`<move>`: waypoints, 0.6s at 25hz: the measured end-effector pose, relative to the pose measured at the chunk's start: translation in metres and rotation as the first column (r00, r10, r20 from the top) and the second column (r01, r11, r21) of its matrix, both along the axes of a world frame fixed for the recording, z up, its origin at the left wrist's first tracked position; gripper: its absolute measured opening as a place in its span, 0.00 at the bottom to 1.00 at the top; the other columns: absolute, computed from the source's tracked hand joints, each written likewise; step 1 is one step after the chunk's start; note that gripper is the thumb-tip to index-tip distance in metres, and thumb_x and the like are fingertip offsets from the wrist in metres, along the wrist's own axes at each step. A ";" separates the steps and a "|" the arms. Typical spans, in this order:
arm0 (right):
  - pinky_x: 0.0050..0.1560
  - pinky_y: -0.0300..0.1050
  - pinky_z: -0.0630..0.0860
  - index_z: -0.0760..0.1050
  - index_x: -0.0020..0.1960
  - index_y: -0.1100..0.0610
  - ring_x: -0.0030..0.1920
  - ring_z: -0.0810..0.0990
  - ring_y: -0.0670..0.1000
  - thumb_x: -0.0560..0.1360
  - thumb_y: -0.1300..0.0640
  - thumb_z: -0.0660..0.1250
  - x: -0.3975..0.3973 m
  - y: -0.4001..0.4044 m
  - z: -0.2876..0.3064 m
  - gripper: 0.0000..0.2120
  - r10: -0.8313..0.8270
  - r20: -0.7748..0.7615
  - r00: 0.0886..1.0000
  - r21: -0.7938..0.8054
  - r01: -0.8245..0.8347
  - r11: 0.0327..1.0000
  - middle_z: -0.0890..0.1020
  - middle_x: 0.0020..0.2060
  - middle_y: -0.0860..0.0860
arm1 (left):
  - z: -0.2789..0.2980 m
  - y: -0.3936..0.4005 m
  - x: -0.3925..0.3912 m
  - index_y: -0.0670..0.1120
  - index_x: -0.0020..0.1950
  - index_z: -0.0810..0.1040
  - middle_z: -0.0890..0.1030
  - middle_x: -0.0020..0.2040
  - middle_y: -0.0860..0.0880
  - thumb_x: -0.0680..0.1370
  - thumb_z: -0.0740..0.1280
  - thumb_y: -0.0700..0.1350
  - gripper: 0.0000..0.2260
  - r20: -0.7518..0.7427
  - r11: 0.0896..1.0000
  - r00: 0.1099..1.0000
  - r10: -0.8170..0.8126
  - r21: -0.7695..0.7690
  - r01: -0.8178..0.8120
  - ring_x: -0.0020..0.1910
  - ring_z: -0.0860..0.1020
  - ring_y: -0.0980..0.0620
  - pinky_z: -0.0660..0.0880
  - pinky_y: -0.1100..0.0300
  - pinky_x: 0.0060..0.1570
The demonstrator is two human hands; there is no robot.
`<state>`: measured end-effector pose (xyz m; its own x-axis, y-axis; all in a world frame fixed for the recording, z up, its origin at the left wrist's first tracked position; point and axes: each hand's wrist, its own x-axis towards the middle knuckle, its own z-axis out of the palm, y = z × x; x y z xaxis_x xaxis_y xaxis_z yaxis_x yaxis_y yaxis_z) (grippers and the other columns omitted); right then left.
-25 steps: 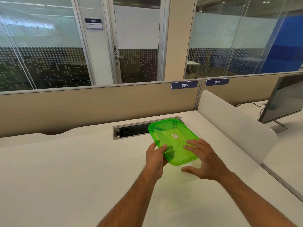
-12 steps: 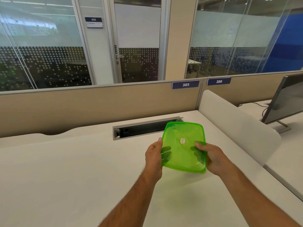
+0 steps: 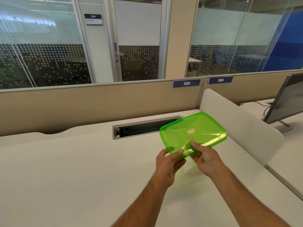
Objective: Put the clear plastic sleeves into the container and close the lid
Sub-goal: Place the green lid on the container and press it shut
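Holding green container (image 3: 193, 131) tilted above counter (image 3: 82, 169): near edge pinched by left hand (image 3: 168, 163) and right hand (image 3: 205, 159) fingers. Lid best peeled evenly; sleeves unseen.

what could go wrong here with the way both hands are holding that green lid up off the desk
1. The left hand and right hand pinch the green lid only at its near edge, with the rest sticking out unsupported, so it may flex or slip free.
2. The lid hangs near the open cable slot in the desk; if dropped, it could catch there.
3. No container base or clear sleeves are in view, so the lid may have to be set down again.
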<state>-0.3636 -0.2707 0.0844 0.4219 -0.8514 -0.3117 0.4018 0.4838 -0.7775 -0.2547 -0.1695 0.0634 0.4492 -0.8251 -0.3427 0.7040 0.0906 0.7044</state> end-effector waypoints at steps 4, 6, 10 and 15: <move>0.36 0.45 0.83 0.79 0.46 0.57 0.36 0.85 0.51 0.69 0.60 0.74 -0.004 -0.002 -0.001 0.07 0.019 -0.022 1.000 0.034 -0.018 0.999 0.86 0.37 0.54 | -0.003 -0.002 0.001 0.41 0.59 0.76 0.85 0.45 0.41 0.74 0.72 0.33 0.14 -0.005 0.998 0.998 0.067 -0.005 -0.067 0.40 0.84 0.46 0.83 0.55 0.40; 0.36 0.44 0.82 0.79 0.45 0.55 0.34 0.84 0.51 0.71 0.56 0.73 -0.013 -0.009 0.001 0.05 -0.040 -0.023 0.999 0.065 0.042 0.997 0.85 0.34 0.53 | -0.002 -0.002 0.009 0.43 0.58 0.77 0.85 0.44 0.43 0.76 0.70 0.35 0.12 0.010 0.995 0.995 0.102 0.016 -0.102 0.38 0.82 0.49 0.80 0.58 0.37; 0.29 0.38 0.77 0.78 0.42 0.53 0.29 0.81 0.48 0.74 0.52 0.67 -0.037 -0.026 0.005 0.06 -0.092 -0.078 0.993 0.096 0.099 0.990 0.84 0.31 0.50 | 0.001 0.000 0.032 0.46 0.54 0.79 0.85 0.39 0.46 0.78 0.68 0.38 0.07 0.022 0.980 0.983 0.182 0.078 -0.183 0.31 0.76 0.54 0.71 0.61 0.31; 0.26 0.37 0.78 0.77 0.46 0.59 0.27 0.82 0.48 0.76 0.62 0.64 -0.037 -0.026 0.000 0.04 -0.020 -0.112 0.994 0.110 0.033 0.993 0.85 0.31 0.52 | 0.005 -0.001 0.030 0.44 0.54 0.79 0.84 0.41 0.44 0.78 0.70 0.42 0.06 -0.024 0.976 0.976 0.215 0.031 -0.214 0.33 0.79 0.51 0.77 0.59 0.36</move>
<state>-0.4011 -0.2964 0.0847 0.3574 -0.8190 -0.4490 0.3306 0.5605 -0.7593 -0.2246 -0.1704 0.0681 0.6050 -0.7004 -0.3788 0.6890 0.2221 0.6899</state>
